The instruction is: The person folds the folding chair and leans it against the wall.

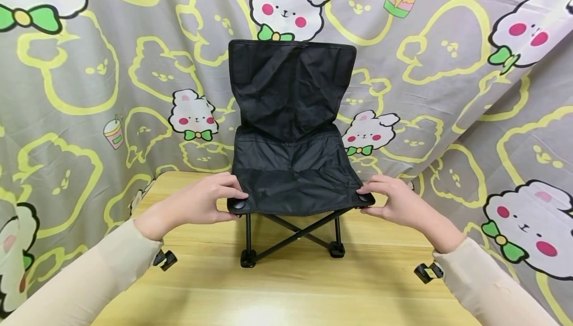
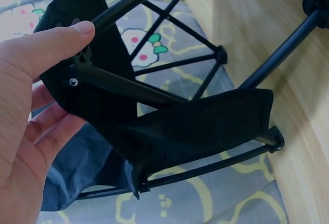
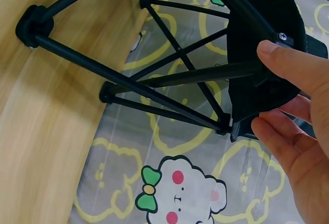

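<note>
A black folding chair stands unfolded on a wooden table, its fabric back upright and its crossed metal legs spread below the seat. My left hand grips the seat's front left corner, fingers on top and thumb underneath. At the front right corner my right hand holds on in the same way. In the left wrist view the thumb lies by a tube under the corner. The right wrist view shows the right thumb against the corner's underside, near a screw. Black plastic feet touch the tabletop.
The light wooden table extends in front of the chair and to both sides. Behind and around it hangs a grey curtain printed with white cartoon animals and yellow outlines. Small black mounts sit at both wrists.
</note>
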Available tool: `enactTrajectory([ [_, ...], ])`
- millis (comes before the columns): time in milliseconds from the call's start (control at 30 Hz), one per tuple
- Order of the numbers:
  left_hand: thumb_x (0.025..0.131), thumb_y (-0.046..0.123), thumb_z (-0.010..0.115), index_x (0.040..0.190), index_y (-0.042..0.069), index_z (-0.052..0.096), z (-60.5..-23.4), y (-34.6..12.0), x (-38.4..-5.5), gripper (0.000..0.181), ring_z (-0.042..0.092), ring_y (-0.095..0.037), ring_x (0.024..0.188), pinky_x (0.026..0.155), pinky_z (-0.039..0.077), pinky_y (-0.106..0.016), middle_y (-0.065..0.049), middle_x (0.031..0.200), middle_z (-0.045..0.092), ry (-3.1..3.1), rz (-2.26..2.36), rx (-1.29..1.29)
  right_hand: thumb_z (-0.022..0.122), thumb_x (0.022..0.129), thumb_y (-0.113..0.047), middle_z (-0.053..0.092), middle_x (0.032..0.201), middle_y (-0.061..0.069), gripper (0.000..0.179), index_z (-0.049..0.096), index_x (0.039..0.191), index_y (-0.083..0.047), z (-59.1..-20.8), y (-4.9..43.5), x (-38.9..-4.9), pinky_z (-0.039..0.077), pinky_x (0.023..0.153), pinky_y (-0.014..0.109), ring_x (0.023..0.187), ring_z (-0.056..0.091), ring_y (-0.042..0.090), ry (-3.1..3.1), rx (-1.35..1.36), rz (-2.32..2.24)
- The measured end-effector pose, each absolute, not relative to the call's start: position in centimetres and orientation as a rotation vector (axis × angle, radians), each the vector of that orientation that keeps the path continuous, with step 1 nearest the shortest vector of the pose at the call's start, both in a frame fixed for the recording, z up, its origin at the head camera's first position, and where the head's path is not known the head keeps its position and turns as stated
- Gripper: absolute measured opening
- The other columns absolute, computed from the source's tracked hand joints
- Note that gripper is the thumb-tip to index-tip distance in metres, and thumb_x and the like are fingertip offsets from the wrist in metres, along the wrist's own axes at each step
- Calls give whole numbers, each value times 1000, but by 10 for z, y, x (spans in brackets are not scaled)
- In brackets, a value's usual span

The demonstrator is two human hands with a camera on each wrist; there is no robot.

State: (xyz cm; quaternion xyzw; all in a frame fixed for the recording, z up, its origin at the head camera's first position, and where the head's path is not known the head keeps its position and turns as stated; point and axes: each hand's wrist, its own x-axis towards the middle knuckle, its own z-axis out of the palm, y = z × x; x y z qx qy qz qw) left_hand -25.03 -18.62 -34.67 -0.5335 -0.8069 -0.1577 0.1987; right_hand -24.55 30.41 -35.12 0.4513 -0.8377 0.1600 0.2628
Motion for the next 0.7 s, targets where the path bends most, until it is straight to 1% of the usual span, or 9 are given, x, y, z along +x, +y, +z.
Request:
enactTrajectory([
  [167,68,17,106,112,8,85,-348,-186,-250,49,57,-12,88,76,55,-29,2,95,64,-2233,-404,-1478,104,59,-1,71,94,-5,50,81,103,-10,-354,304,-245,53,73,22,81,66,11,-2266,1209,454],
  [300,68,18,105,111,8,85,-350,-187,-249,48,55,-10,86,75,53,-29,4,92,63,-2248,-407,-1440,104,58,1,71,94,-5,51,82,103,-10,-355,303,-244,52,72,21,79,66,10,-2267,1198,483],
  [433,68,20,106,110,8,85,-351,-187,-247,48,60,-9,85,76,58,-30,4,94,68,-2298,-466,-1385,103,58,3,73,94,-5,51,83,103,-11,-356,301,-242,51,71,18,78,65,9,-2271,1173,539],
  [567,66,19,107,109,7,86,-352,-186,-247,50,71,-14,90,82,64,-35,0,102,77,-2319,-536,-1348,103,59,5,75,95,-4,51,84,103,-11,-358,301,-241,50,71,16,78,66,10,-2287,1126,622],
  [700,63,19,108,108,7,86,-356,-187,-248,51,75,-15,92,82,66,-36,-1,102,80,-2272,-559,-1339,103,59,5,76,95,-3,49,85,103,-11,-360,301,-241,49,70,15,78,67,9,-2303,1079,674],
])
